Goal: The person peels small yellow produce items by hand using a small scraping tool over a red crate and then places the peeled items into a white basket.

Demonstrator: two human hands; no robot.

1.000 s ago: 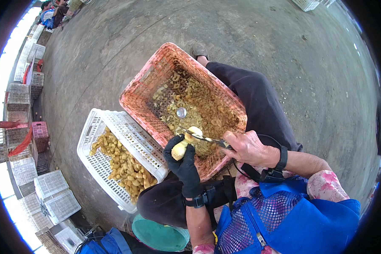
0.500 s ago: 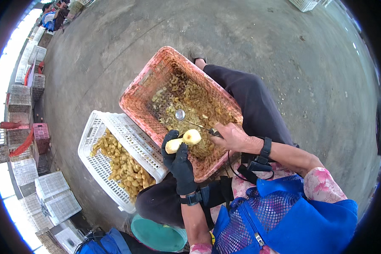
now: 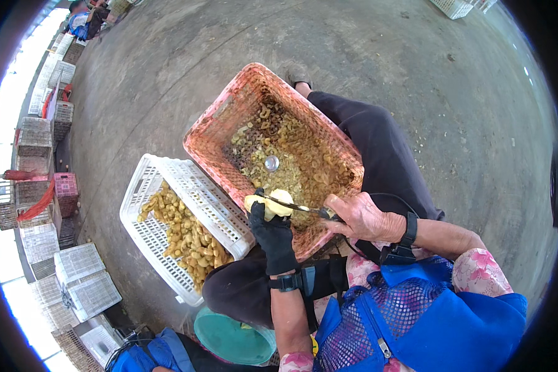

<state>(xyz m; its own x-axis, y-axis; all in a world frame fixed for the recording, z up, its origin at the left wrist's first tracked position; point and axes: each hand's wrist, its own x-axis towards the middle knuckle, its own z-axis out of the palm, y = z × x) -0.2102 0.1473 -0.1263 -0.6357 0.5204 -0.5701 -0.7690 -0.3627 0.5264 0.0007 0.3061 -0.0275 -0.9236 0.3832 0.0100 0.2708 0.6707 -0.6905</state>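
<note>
In its black glove, my left hand (image 3: pixel 270 239) is closed round a pale yellow, knobby peeled piece (image 3: pixel 273 204) that looks like a root or tuber. My bare right hand (image 3: pixel 359 217) grips the handle of a thin, dark-bladed knife (image 3: pixel 301 208). The blade lies across the pale piece, close to the gloved fingers. Both hands are over the near side of a pink crate (image 3: pixel 214 124), its bottom strewn with yellowish peelings (image 3: pixel 291 149). A small round shiny thing (image 3: pixel 271 163) shows among the peelings; its kind is unclear.
Left of the pink crate, a tilted white crate (image 3: pixel 139 208) holds many yellow knobby pieces (image 3: pixel 189 232). A green basin (image 3: pixel 232 338) stands by my left leg. Stacked crates (image 3: pixel 87 279) line the left side. Another person (image 3: pixel 84 25) sits at far upper left; blue clothing (image 3: pixel 152 353) shows at lower left.
The knife has come across onto the pale piece, which has turned in my left hand. Earlier the blade was beyond it, over the peelings. The whole view has shifted slightly.
</note>
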